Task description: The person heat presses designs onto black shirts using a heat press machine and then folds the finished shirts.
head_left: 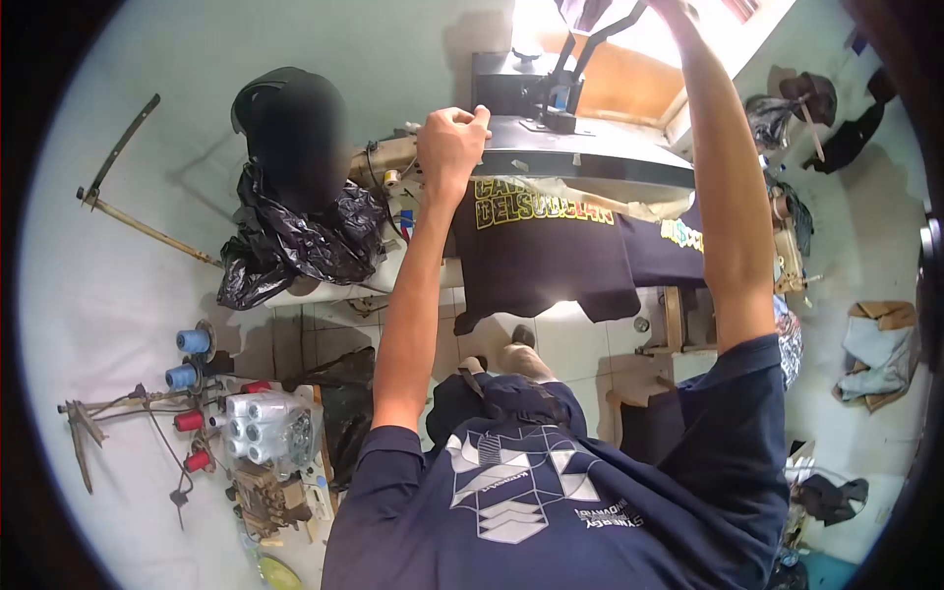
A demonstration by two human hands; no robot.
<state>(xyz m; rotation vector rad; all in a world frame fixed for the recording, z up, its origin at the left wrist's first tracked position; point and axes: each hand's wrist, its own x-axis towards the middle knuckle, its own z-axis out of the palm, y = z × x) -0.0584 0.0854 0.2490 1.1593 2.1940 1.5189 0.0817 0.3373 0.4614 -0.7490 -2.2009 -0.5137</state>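
Note:
A heat press (590,167) with a flat, dark-edged upper plate stands before me against the wall. My right hand (675,8), partly cut off by the top edge, is closed at the end of the press's raised black lever (608,37). My left hand (452,147) is at the plate's left end, fingers curled; whether it grips anything is hidden. Under the plate hangs a black shirt (551,261) with yellow and coloured lettering. A pale cloth or sheet (629,205) lies over its upper part, below the plate.
Left of the press are a dark helmet (265,108) and a black plastic bag (305,236). Thread spools (195,341) and a bag of white cones (265,431) stand lower left. Caps (811,98) hang on the right wall. A wooden stool (639,388) is near my right side.

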